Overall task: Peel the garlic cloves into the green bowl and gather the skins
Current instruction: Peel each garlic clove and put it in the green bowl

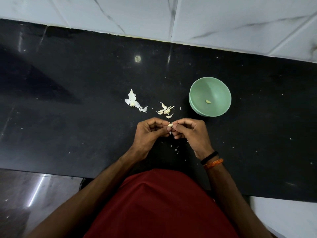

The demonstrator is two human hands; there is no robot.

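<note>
The left hand and right hand pinch 1 garlic clove between their fingertips above the black desk. Just beyond lie unpeeled cloves and loose skins; the green bowl, holding 1 peeled clove, stands to the right.

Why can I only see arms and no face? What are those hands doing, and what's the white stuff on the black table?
The camera sits on the person's head and looks down, so you see only their arms and red shirt. There is no machine here, just two bare hands. The left hand and the right hand together pinch one small pale garlic clove and peel it. On the shiny black stone counter lie a small heap of unpeeled garlic cloves, some thin white papery skins and tiny skin crumbs. The round light-green bowl on the right holds one peeled clove.
</note>
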